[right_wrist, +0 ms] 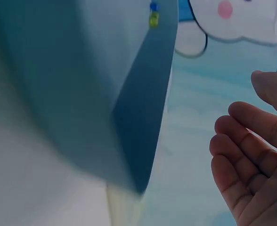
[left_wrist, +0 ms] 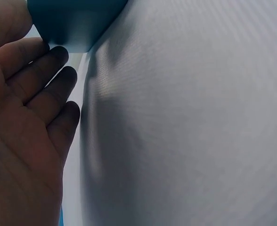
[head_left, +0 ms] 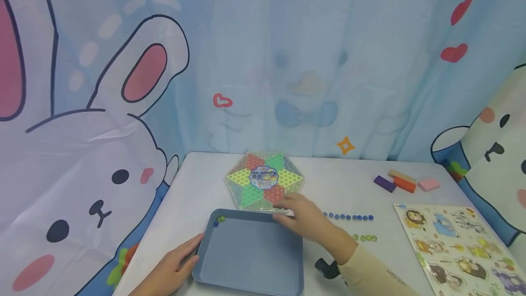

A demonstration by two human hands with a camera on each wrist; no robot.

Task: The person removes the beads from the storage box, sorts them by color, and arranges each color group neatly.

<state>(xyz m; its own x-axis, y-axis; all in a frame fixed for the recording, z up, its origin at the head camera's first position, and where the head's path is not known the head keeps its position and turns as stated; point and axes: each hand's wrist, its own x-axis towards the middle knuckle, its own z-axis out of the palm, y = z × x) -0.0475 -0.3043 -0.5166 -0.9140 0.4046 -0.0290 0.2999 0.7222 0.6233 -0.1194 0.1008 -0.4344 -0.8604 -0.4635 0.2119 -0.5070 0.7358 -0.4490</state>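
Note:
A shallow blue-grey tray (head_left: 250,255) lies on the white table. In its far left corner sit a few small glass marbles (head_left: 221,219), blue and yellow-green. My left hand (head_left: 174,261) rests against the tray's left side, fingers fairly straight; the left wrist view shows its fingertips (left_wrist: 61,54) at the tray wall. Over the tray's far right corner is my right hand (head_left: 308,218), near a hexagonal Chinese checkers board (head_left: 264,177). In the right wrist view that hand (right_wrist: 256,165) has loosely bent fingers and nothing in its palm.
Right of the right hand runs a row of blue marbles (head_left: 348,217), with a shorter row of yellow-green marbles (head_left: 368,238) nearer. A black object (head_left: 327,268) lies by the right sleeve. Coloured blocks (head_left: 404,184) and an animal puzzle board (head_left: 456,245) occupy the right side.

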